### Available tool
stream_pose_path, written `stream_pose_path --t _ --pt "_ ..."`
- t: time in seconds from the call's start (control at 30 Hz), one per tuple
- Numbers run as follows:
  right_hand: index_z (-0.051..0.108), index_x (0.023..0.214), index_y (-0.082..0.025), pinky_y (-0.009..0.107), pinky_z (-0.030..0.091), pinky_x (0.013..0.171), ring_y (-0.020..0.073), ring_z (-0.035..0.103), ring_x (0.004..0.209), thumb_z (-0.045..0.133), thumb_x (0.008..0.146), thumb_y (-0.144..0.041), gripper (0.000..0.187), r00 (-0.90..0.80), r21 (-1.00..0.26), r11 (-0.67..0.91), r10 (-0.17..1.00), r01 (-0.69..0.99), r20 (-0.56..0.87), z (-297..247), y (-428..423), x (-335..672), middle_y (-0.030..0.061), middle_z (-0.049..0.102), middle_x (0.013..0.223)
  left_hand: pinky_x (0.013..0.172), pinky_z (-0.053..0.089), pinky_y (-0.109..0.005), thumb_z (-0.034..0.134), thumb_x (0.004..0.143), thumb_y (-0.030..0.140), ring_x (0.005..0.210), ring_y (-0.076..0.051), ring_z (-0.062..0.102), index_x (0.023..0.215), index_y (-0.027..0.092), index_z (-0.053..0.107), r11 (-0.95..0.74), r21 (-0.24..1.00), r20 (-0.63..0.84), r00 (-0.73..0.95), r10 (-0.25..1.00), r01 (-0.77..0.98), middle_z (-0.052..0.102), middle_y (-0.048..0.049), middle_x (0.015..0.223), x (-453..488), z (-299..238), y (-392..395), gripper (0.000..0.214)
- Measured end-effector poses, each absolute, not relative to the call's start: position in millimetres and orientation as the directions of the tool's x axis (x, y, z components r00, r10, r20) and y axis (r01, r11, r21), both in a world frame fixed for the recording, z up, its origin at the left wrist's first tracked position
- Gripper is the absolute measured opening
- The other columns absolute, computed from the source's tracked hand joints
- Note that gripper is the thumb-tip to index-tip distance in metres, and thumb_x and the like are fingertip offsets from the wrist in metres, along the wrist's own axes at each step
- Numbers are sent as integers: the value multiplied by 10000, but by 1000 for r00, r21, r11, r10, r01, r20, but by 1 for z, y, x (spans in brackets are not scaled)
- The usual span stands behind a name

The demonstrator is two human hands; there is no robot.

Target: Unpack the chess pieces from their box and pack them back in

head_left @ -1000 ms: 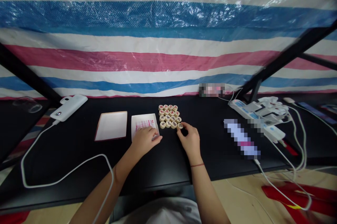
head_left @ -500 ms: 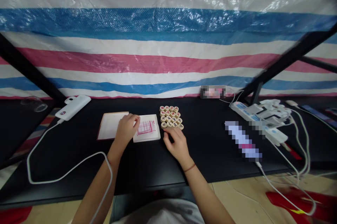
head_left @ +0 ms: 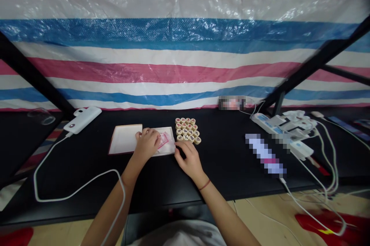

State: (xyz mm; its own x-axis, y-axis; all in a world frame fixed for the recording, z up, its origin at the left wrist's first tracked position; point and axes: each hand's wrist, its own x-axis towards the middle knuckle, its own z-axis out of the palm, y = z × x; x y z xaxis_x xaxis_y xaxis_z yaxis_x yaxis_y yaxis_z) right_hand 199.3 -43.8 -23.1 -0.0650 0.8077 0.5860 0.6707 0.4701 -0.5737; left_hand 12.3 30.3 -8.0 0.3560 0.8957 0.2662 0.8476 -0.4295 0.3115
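My left hand (head_left: 148, 144) is over the shallow white box (head_left: 170, 152), its fingers curled on a clear plastic sheet printed with red grid lines (head_left: 164, 140). The sheet lies skewed and wrinkled inside the box, partly hidden by the hand. At the box's right edge rests my right hand (head_left: 189, 159), fingertips at the rim and thumb apart from the fingers, with nothing seen in it. Just beyond it, round Chinese chess pieces (head_left: 187, 129) stand in neat rows, red characters behind and black in front. The box lid (head_left: 124, 138) lies inside up at the left.
A white power bank (head_left: 83, 119) with a cable loops around the left side. To the right are a blurred-out phone (head_left: 264, 155) and a power strip (head_left: 297, 147) with chargers. Striped plastic sheeting (head_left: 173, 70) hangs behind the black table (head_left: 228, 169).
My left hand has moved right, onto the plastic sheet, which is now skewed. My right hand has shifted left from the chess pieces to the box's edge. The view has tilted up slightly.
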Motion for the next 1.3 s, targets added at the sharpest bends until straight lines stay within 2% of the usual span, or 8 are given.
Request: stream_pose_path --t 0.1,0.23,0.33,0.47,0.6,0.77,0.9,1.3 --pt "571 1230 -222 419 502 950 247 589 1122 563 886 -261 346 -8 -618 451 812 644 584 -15 -45 195 114 625 1189 868 423 -358 469 938 280 914 -191 614 924 217 615 -555 484 284 478 831 677 687 -27 917 12 6 26 160" --pt "561 1212 -229 328 541 873 207 652 1026 514 927 -254 290 49 -710 421 842 564 538 -7 -55 188 85 674 1128 802 477 -268 471 949 311 876 -153 634 976 230 603 -611 626 306 568 764 485 679 -6 939 15 20 8 158" --pt "560 1160 -222 266 548 661 172 679 766 502 931 -280 244 177 -770 312 861 557 477 -10 -72 196 70 700 1024 903 471 -333 530 922 287 994 -191 618 1110 232 583 -621 545 394 481 783 563 674 -38 1048 13 13 -13 203" --pt "478 1271 -198 244 366 372 115 447 371 498 915 -330 380 280 -792 112 898 600 339 -29 -91 224 4 677 748 949 452 -461 569 886 273 1108 -281 551 1146 249 627 -458 370 479 256 839 808 619 -99 1150 1 -13 -37 267" --pt "625 1106 -209 317 461 605 205 579 655 459 908 -298 274 167 -519 98 883 849 440 -48 -97 243 62 645 809 992 426 -525 607 865 282 1201 -335 488 1129 279 670 -349 236 508 191 840 907 550 -126 1265 -5 -34 -48 271" --pt "684 1046 -240 416 421 768 315 520 1032 510 890 -301 242 76 -241 68 839 968 538 -47 -98 237 140 595 1161 987 422 -550 602 874 335 1137 -336 538 1153 284 665 -292 200 496 160 853 935 533 -142 1287 -4 -37 -45 290" --pt "653 1089 -238 443 367 885 280 527 1084 489 918 -254 237 -69 -219 195 875 956 479 -44 -93 231 87 644 1152 901 465 -485 590 880 352 1030 -311 579 1106 277 682 -274 173 466 166 869 946 531 -141 1293 -8 -34 -40 255" --pt "657 1082 -216 440 366 903 288 505 1083 527 917 -280 219 -8 -270 172 857 947 516 -43 -79 233 98 642 1130 858 404 -411 555 901 411 937 -256 580 982 246 681 -276 121 407 206 890 954 586 -106 1092 -9 -35 -27 223"
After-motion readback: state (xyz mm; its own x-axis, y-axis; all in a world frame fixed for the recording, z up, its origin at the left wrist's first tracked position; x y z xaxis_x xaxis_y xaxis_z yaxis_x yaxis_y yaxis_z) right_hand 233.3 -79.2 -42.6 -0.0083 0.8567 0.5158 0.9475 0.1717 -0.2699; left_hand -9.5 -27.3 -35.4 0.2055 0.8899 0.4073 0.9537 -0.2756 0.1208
